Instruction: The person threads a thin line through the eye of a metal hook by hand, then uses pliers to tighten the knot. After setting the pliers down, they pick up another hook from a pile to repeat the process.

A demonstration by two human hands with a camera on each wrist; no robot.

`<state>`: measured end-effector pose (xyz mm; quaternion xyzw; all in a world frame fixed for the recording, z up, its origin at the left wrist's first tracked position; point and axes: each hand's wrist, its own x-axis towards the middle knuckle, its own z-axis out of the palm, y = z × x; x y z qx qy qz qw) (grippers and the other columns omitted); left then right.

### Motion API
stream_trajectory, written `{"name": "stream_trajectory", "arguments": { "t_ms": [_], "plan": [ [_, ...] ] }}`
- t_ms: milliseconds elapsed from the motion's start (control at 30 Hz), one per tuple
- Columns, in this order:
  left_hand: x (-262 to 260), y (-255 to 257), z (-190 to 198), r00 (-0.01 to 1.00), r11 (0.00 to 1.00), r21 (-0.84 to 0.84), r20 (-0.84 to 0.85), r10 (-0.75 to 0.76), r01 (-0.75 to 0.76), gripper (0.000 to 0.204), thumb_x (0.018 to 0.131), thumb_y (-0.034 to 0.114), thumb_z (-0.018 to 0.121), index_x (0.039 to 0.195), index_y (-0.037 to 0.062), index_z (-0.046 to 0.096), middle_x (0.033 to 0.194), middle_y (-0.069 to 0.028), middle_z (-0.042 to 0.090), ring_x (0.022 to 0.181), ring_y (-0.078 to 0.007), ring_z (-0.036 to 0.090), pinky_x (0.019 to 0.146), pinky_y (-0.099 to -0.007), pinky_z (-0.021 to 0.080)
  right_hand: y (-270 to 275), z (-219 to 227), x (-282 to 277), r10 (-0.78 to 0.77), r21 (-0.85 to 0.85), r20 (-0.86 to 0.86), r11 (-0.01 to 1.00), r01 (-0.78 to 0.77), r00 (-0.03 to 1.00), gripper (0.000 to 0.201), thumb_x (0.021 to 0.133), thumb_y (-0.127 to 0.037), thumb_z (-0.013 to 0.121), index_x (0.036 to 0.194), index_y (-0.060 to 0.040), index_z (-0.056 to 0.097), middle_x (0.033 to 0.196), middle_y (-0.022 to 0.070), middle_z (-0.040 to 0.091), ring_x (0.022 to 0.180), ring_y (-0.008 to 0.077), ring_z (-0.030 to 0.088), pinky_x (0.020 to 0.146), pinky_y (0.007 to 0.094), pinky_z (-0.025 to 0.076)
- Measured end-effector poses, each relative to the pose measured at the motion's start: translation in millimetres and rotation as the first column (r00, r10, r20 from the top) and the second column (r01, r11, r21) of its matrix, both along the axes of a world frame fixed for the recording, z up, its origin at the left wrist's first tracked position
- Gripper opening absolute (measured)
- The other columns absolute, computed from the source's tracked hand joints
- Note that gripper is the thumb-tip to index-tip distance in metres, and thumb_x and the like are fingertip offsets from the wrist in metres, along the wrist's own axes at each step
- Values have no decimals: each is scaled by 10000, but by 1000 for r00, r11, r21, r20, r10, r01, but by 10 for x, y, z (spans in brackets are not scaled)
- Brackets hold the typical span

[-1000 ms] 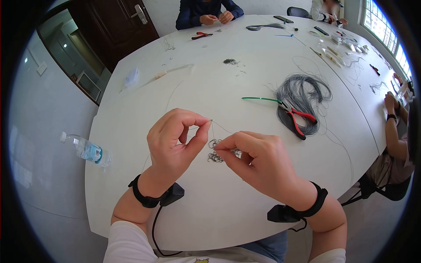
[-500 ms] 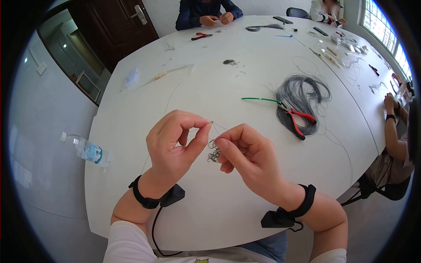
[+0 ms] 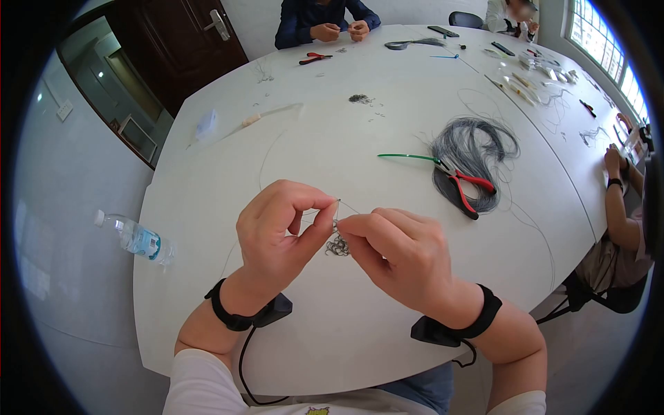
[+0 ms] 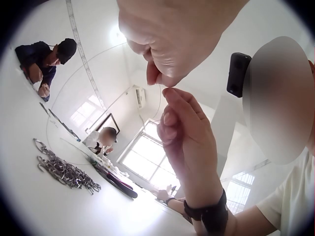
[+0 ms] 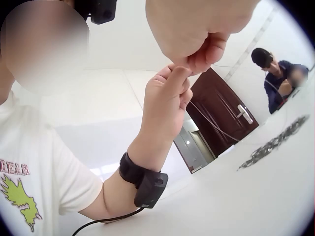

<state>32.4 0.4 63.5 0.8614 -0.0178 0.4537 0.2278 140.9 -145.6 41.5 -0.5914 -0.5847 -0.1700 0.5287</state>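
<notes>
In the head view my left hand pinches a fish hook between thumb and forefinger; just its small dark tip shows. Thin fishing line runs from there toward my right hand, whose thumb and forefinger pinch the line just below and to the right. A heap of fish hooks lies on the table under the fingertips, its right side hidden by my right hand. From the left wrist, the same heap shows as shiny bent metal. Both hands' fingertips nearly meet in the wrist views.
Red-handled pliers rest on a hank of grey line beside a green cable tie. A water bottle lies at the left edge. Another small dark pile sits farther back. Other people sit around the white table.
My right hand turned and opened its lower fingers half a second ago, and now has them folded again near the left fingertips. Both hands sit slightly lower; the left keeps its pinch.
</notes>
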Motion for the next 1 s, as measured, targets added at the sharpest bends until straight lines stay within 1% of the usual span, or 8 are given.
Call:
{"name": "stream_trajectory", "arguments": {
  "t_ms": [33,67,133,267,333,467,700,1000],
  "plan": [
    [9,6,-6,1000,999,46,-1,1,-1,157,777,-54,747,832,56,649,795,-22,678,534,-82,475,440,-219,338,-22,26,33,-48,-34,140,998,54,989,181,734,-3,719,864,-67,611,676,32,543,568,183,571,485,305,441],
    [18,18,-13,1000,999,46,-2,0,0,157,777,-54,747,832,56,649,795,-22,678,534,-82,475,440,-219,338,-46,64,77,-49,-34,139,998,54,989,181,734,-3,719,864,-67,611,676,32,543,568,183,571,485,305,441],
    [31,41,-24,999,996,83,-17,-40,41,161,773,-47,754,836,62,654,799,-23,687,544,-98,496,435,-231,344,-94,146,182,-57,-24,296,997,67,953,221,678,-41,718,870,-82,616,710,24,506,592,170,553,502,311,437],
    [44,24,-14,998,991,119,-39,-52,56,167,774,-43,764,841,68,658,792,-16,688,555,-105,512,432,-237,346,-136,213,323,-65,-6,355,997,71,933,256,646,-64,707,890,-85,633,744,22,514,626,165,559,520,302,443],
    [45,7,-12,997,989,133,-40,-61,66,175,774,-44,771,844,74,662,790,-10,689,565,-107,519,431,-237,346,-124,205,350,-12,25,289,1000,4,957,260,653,-50,723,901,-89,652,753,22,514,633,173,552,525,304,446],
    [40,-3,-15,996,990,121,-50,-73,79,179,773,-42,778,848,74,664,793,-12,691,568,-106,522,429,-236,345,-86,189,335,7,62,244,998,-22,970,250,658,-45,750,888,-97,668,764,20,520,643,178,552,533,301,450],
    [33,-35,-38,995,989,118,-38,-90,94,182,763,-24,801,851,69,671,803,-16,704,565,-111,515,441,-239,357,-59,164,307,66,67,15,995,-67,998,158,738,-9,766,853,-89,693,765,27,530,635,181,552,528,291,439],
    [27,-31,-69,993,980,161,6,-118,115,187,751,-4,819,858,73,686,811,-18,711,568,-114,515,460,-241,371,-19,109,291,151,-5,-284,987,-159,947,79,795,-28,768,849,-51,714,765,32,559,612,129,554,550,260,451]
  ]
}}
